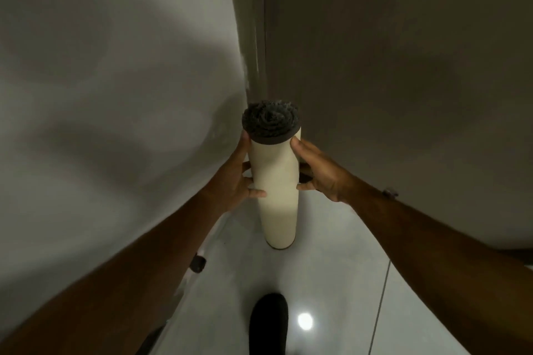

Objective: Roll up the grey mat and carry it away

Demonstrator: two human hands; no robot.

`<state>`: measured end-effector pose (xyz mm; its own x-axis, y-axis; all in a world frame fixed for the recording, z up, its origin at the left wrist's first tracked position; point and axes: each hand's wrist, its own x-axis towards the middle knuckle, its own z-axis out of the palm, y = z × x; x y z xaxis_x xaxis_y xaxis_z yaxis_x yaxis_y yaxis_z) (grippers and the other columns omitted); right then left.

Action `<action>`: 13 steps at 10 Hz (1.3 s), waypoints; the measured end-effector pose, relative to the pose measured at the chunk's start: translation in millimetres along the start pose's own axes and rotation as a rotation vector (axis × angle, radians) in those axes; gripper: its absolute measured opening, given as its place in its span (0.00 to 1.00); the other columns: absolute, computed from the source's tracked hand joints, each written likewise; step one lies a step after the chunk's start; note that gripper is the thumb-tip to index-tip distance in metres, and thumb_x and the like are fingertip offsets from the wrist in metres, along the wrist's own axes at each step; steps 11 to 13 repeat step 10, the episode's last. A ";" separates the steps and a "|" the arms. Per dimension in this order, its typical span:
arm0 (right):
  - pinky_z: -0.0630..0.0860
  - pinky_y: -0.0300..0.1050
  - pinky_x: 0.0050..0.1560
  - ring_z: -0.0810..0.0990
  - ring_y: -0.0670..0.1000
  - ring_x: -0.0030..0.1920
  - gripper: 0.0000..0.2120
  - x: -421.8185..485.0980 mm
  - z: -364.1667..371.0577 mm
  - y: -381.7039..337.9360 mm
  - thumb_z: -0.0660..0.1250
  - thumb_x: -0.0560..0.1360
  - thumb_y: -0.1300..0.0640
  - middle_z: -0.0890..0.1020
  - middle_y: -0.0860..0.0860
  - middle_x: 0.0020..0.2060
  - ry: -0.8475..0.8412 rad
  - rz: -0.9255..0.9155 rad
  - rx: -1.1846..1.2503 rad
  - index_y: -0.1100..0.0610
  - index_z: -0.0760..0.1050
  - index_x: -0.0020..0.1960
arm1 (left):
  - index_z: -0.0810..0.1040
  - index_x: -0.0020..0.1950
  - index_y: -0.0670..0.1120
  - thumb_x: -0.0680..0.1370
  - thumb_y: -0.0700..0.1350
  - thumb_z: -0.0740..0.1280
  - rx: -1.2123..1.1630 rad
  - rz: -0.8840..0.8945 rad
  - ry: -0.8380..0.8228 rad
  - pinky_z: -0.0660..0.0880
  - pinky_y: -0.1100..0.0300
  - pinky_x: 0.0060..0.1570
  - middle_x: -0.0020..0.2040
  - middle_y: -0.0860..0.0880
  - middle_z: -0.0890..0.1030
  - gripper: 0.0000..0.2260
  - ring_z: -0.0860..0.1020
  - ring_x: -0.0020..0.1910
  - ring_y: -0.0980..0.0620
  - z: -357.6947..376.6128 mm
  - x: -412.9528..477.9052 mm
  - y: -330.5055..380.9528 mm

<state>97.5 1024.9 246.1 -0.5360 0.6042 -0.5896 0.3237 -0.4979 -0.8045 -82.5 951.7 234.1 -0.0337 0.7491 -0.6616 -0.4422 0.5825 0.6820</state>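
The grey mat (275, 181) is rolled into a tight tube and stands upright on the floor in a corner. Its cream backing faces outward and the dark grey pile shows as a spiral at the top end. My left hand (235, 179) presses against the roll's left side near the top. My right hand (320, 173) presses against its right side at the same height. The roll's bottom end rests on the tiles.
A pale wall (115, 95) rises on the left and a brown door or panel (389, 66) on the right, meeting behind the roll. Glossy white floor tiles (331, 268) lie below. A dark doorstop (197, 264) sits at the wall's base. My dark foot (268, 323) shows at the bottom.
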 end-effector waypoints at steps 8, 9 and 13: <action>0.74 0.30 0.24 0.80 0.32 0.32 0.07 78.0 -5.5 -17.1 0.66 0.76 0.40 0.81 0.34 0.35 0.254 -0.100 0.073 0.42 0.72 0.45 | 0.68 0.67 0.60 0.74 0.70 0.62 -0.107 0.053 0.297 0.73 0.42 0.53 0.62 0.56 0.74 0.26 0.74 0.57 0.51 5.4 46.2 21.8; 0.78 0.41 0.41 0.81 0.42 0.39 0.10 57.9 -11.1 -25.4 0.71 0.74 0.43 0.81 0.42 0.36 0.421 -0.183 0.016 0.48 0.75 0.44 | 0.63 0.74 0.57 0.77 0.65 0.63 -0.163 0.046 0.414 0.70 0.39 0.60 0.69 0.52 0.70 0.28 0.69 0.65 0.46 22.8 27.4 33.5; 0.76 0.51 0.53 0.78 0.51 0.49 0.21 8.3 -16.6 -54.4 0.73 0.74 0.46 0.79 0.50 0.49 0.430 -0.225 -0.081 0.58 0.74 0.60 | 0.60 0.77 0.52 0.81 0.59 0.62 -0.113 0.122 0.494 0.64 0.37 0.69 0.75 0.47 0.66 0.28 0.66 0.71 0.42 48.6 -6.4 52.1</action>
